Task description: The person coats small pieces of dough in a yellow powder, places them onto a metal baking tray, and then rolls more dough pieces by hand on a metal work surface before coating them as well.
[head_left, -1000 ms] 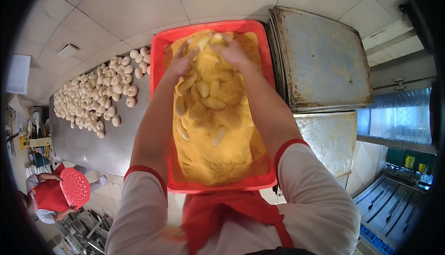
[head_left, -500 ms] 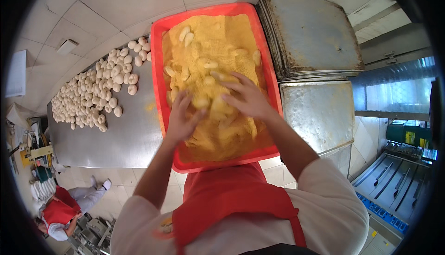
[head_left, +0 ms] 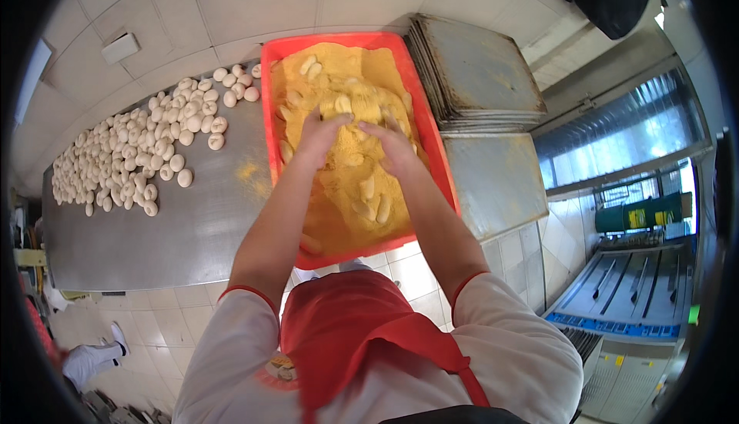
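A red plastic tub (head_left: 270, 108) holds fine yellow crumbs (head_left: 339, 185) with several oval dough pieces in them, coated yellow. My left hand (head_left: 319, 140) and my right hand (head_left: 391, 145) are both in the tub, cupped on either side of a heap of crumbs. Both thumbs stretch inward toward each other; the other fingers are bent and partly sunk in the crumbs. One dough piece (head_left: 343, 103) lies on the heap just beyond my thumbs. Closer to me, a dough piece (head_left: 383, 208) rests among others on the crumbs.
Many round pale dough pieces (head_left: 146, 143) spread over the steel table (head_left: 154, 247) at left. Right of the tub stand stacked metal baking trays (head_left: 477, 70), with another tray (head_left: 493, 181) nearer me. A person's leg (head_left: 96, 362) shows at lower left.
My hands have gone farther into the tub and come closer together around the heap. Several dough pieces now show at the near side. The view has shifted.
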Available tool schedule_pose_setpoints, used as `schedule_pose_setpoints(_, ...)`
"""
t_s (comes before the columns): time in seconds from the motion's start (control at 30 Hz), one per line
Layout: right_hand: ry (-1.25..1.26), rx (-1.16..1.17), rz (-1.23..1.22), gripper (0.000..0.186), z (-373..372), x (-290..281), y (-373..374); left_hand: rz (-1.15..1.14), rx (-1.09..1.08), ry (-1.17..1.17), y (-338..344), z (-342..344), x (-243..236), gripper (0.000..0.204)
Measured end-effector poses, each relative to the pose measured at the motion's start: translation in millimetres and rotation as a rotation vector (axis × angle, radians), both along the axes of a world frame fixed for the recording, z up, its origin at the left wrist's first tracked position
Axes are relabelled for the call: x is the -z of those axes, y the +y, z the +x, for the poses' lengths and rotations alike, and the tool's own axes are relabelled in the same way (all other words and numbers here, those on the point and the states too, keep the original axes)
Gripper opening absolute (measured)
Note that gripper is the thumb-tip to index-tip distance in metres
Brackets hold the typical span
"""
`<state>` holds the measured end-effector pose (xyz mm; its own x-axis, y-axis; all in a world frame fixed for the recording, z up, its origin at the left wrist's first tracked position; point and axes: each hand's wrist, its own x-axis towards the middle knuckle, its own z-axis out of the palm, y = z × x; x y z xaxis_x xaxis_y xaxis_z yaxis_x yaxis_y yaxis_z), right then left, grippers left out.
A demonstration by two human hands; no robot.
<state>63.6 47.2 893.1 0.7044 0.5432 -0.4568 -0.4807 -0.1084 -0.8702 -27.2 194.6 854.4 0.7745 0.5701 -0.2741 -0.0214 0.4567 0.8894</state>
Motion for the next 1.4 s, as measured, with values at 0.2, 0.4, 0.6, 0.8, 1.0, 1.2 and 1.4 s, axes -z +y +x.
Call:
schedule_pose_setpoints(0.2, -0.445, -0.162, 0.273, 0.056, 30, -6, -7, 0.089, 0.004, -0.151, -3, -25, -44, 0.053)
schedule_pose_setpoints(0.4, -1.298, -0.673, -0.291, 0.049, 18, 72, -39, 0.651, 0.196, 0.028, -41, -50, -40, 0.061)
schedule_pose_setpoints(0.6, -0.929, -0.438, -0.622, 0.070, -12, 105, -141, 0.631, -0.098, 0.449, -53, -107, 52, 0.074)
schedule_pose_setpoints(0.8, -0.563, -0.495, -0.100, 0.083, -12, 52, -80, 0.258, 0.373, 0.456, -69, -60, 7, 0.081)
schedule_pose_setpoints(1.0, -0.679, 0.020, 0.336, 0.078, 6, -56, -30, 0.120, -0.051, 0.358, -67, -14, -71, 0.078)
schedule_pose_setpoints(1.2, 0.046, -0.317, 0.328, 0.076, -130, 68, -19, 0.474, 0.006, -0.130, -65, 43, -171, 0.087)
schedule_pose_setpoints(1.4, 0.052, 0.215, 1.147, 0.082, 3, -50, -27, 1.343, 0.278, 0.743, -85, -71, -12, 0.085)
